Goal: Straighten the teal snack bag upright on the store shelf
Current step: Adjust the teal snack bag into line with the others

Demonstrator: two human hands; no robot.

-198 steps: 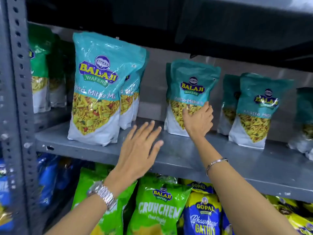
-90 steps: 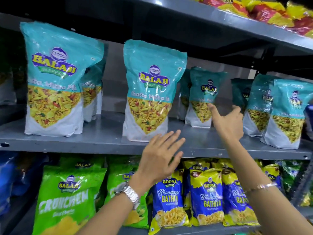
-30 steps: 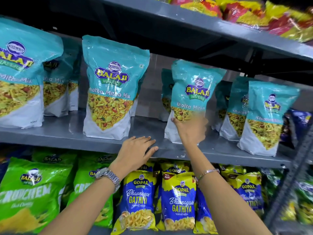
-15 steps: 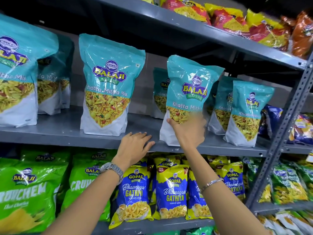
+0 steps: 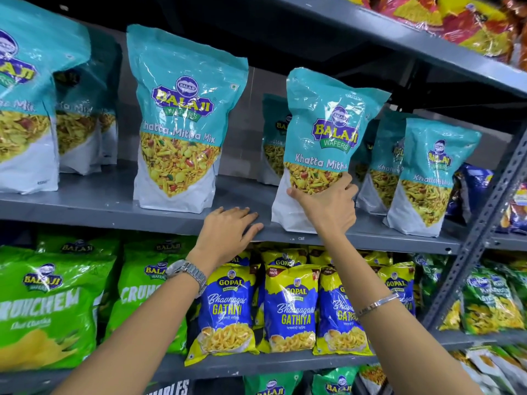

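The grey metal shelf [image 5: 85,205] runs across the view, with a second shelf above and more below. A perforated upright post [image 5: 482,223] stands at its right end.

The teal snack bag [image 5: 328,138] stands at the front edge of the shelf, right of centre, its base on the shelf and its top leaning slightly to the right. A larger-looking teal bag [image 5: 182,115] stands upright to its left, well apart. More teal bags stand behind and to the right; the nearest right-hand one [image 5: 427,178] is just beside the held bag.

The right hand [image 5: 328,206] reaches up from below and its grip is closed on the lower front of the teal snack bag, thumb on the left side, fingers wrapped round the right edge. A bangle [image 5: 376,305] sits on that forearm.

The left hand [image 5: 228,232] lies palm down on the front lip of the shelf, fingers spread, holding nothing, between the two front bags. A metal watch [image 5: 186,273] is on its wrist.

Blue and yellow packets [image 5: 288,309] and green packets [image 5: 51,306] fill the shelf below, partly hidden by both forearms.
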